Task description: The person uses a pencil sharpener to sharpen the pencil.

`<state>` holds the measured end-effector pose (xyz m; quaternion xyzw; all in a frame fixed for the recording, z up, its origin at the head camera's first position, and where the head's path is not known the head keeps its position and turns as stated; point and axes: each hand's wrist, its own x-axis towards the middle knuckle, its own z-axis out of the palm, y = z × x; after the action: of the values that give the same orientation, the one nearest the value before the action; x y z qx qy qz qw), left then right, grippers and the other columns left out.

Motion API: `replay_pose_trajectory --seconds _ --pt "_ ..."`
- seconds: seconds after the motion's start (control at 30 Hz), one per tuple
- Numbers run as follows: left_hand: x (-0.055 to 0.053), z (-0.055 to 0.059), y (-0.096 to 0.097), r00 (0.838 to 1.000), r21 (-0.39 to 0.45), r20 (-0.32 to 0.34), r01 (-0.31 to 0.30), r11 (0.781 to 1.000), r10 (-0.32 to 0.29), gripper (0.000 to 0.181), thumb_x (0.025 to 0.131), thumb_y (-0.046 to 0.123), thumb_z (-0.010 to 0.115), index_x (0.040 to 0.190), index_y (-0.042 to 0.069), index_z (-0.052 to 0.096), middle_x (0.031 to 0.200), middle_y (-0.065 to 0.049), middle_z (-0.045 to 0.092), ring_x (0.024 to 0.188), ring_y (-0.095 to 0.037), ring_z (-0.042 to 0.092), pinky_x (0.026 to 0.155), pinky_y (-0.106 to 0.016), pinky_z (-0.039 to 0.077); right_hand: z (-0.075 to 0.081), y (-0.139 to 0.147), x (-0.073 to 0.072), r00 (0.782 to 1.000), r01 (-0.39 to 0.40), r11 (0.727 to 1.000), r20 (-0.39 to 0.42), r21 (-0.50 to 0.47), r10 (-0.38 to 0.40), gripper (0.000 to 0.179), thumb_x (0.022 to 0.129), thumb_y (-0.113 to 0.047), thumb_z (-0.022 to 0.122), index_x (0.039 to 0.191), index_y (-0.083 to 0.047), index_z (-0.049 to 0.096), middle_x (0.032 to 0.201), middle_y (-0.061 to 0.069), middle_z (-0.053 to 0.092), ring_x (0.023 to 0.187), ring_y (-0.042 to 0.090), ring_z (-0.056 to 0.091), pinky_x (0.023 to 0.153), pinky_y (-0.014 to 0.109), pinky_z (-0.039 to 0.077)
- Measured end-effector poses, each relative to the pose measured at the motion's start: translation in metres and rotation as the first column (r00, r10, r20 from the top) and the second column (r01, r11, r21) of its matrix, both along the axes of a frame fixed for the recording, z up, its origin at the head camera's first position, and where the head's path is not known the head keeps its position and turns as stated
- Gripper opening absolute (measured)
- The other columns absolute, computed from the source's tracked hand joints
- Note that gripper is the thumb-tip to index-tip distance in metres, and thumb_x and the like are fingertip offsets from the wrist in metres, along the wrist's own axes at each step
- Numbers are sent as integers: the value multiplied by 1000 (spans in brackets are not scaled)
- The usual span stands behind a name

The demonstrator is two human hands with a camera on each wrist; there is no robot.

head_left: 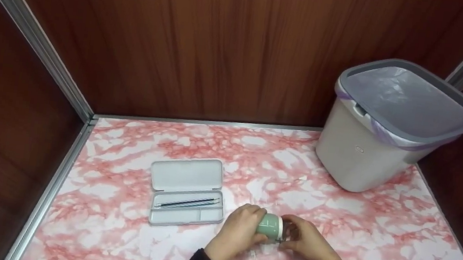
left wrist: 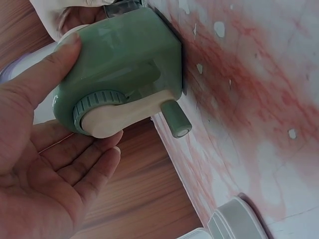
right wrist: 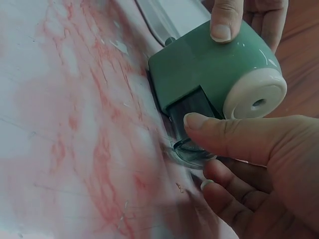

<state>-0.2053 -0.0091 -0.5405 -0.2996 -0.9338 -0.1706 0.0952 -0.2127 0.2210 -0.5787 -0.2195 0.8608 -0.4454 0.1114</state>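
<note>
A green crank pencil sharpener [head_left: 269, 226] rests on the table between both hands. My left hand [head_left: 242, 225] grips its body, thumb on one side and fingers around the other, as the left wrist view shows. Its cream crank [left wrist: 117, 115] with a green knob points out on that side. With thumb and fingers my right hand [head_left: 308, 241] pinches the clear dark shavings drawer [right wrist: 194, 117], which sticks partly out of the sharpener. Beside the drawer, the white round front [right wrist: 256, 94] shows its pencil hole.
An open grey pencil case [head_left: 185, 219] holding a few slim pencils [head_left: 187, 204] lies left of the hands. At the back right stands a beige trash bin [head_left: 352, 153] with a bag liner. Small scraps [head_left: 303, 178] lie on the marbled table [head_left: 112, 239]. Wooden panels [head_left: 202, 47] enclose the back and sides.
</note>
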Motion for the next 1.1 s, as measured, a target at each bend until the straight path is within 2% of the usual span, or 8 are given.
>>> replay_pose_trajectory --seconds 0.13,0.4,0.67,0.9,1.1 --pt "0 0 0 1000 9 6 2 1000 -2 59 68 39 87 111 5 67 103 -5 67 96 -18 63 87 -28 49 0 -3 -1 999 6 1000 -36 18 -5 63 68 -9 87 124 2 58 103 4 65 88 23 63 78 34 52" --pt "0 0 -2 1000 48 27 11 999 -12 59 68 37 88 111 4 67 102 -5 67 96 -18 62 87 -28 49 -1 -12 -2 997 -15 1000 -77 10 15 58 67 -6 88 117 2 61 99 2 65 82 14 63 73 30 54" --pt "-1 -1 0 999 67 46 11 998 -14 60 67 36 88 112 3 67 103 -5 67 96 -19 62 86 -29 50 -1 -13 -2 991 4 999 -135 38 1 68 66 -10 89 126 0 59 107 5 67 83 12 61 73 31 53" --pt "-1 -1 1 997 94 77 2 996 -9 61 67 34 89 115 3 67 105 -7 68 98 -19 62 87 -29 50 -3 -17 -4 987 9 998 -162 70 2 73 65 -13 90 129 1 57 115 10 66 94 19 63 82 38 52" --pt "-1 -2 -1 997 113 81 1 994 -10 60 68 33 89 115 3 67 105 -7 67 98 -19 62 86 -30 51 -4 -21 -3 982 3 998 -187 63 8 70 66 -12 89 128 -2 57 116 8 66 100 22 63 85 42 51"
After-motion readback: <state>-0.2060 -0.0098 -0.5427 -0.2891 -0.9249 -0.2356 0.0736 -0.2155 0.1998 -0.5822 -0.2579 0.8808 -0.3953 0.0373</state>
